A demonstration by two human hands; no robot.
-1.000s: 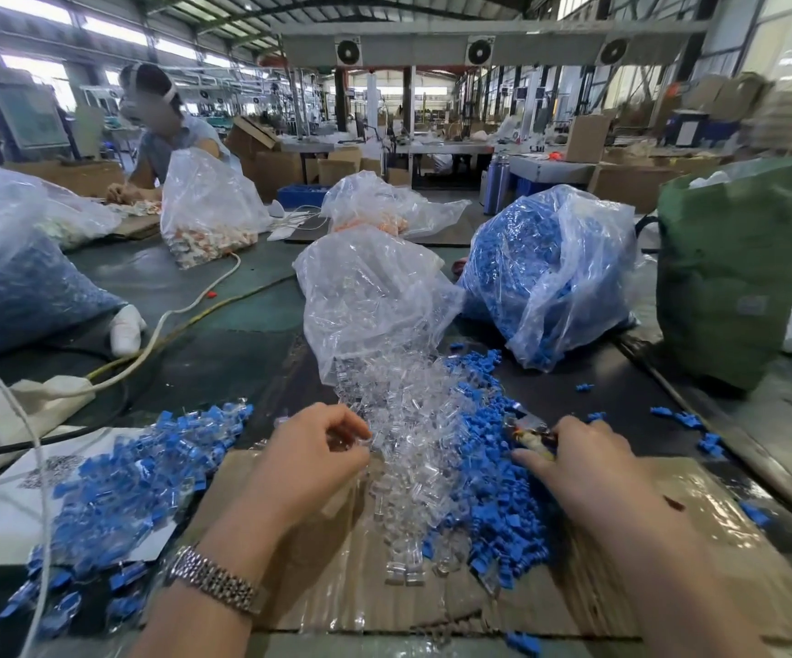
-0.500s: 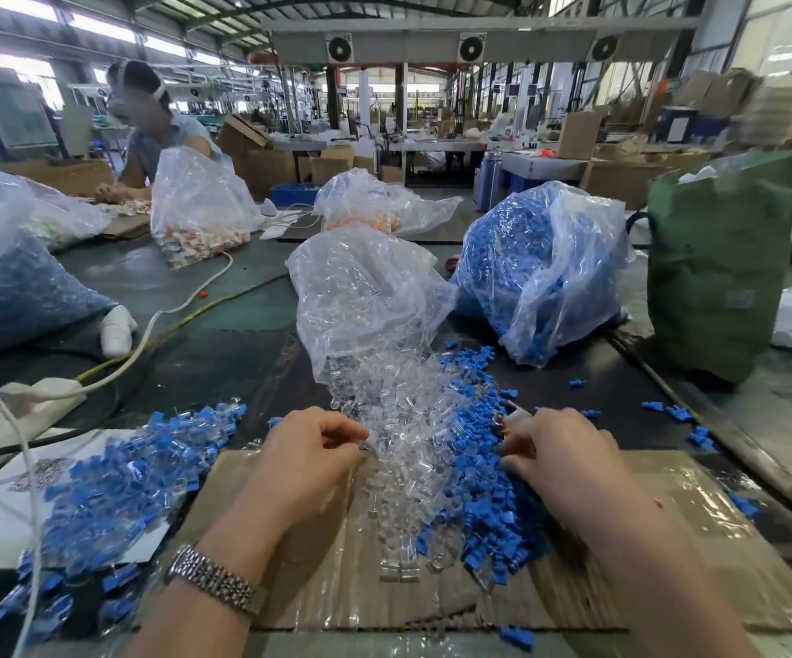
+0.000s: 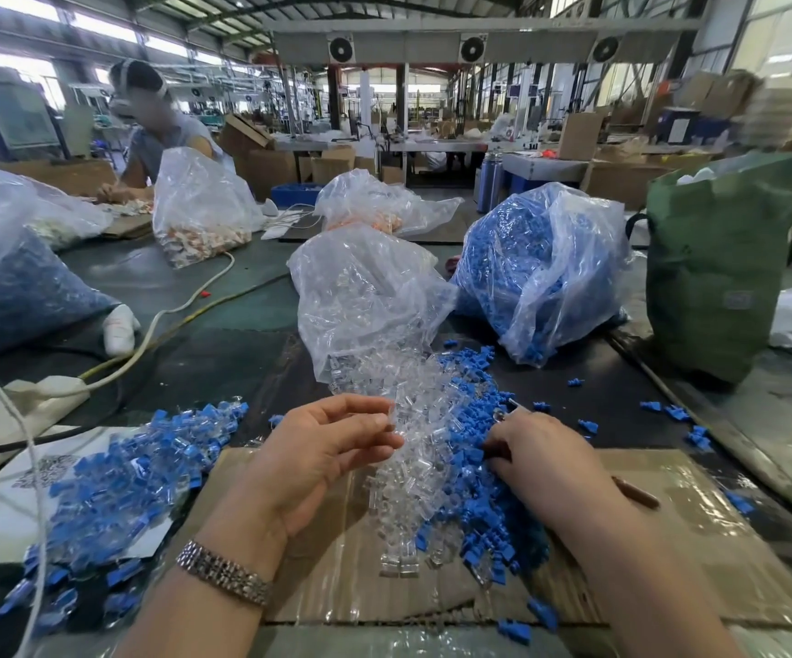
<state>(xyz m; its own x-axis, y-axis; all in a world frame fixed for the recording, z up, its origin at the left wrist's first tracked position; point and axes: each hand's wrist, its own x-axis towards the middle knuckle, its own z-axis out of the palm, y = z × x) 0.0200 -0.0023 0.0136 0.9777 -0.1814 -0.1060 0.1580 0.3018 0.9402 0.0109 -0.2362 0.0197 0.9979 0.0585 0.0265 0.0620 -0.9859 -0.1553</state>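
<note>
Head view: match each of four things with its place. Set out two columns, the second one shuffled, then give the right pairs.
Column one:
1 left hand
2 right hand
3 green bag
4 clear pieces

Column two:
A at the far right
B fingers in the blue pieces
C watch on its wrist
D heaped between the two hands

Pairs: 1-C, 2-B, 3-A, 4-D

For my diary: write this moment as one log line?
left hand: at clear pieces | right hand: in blue pieces | grips: unclear | surface: cardboard
</note>
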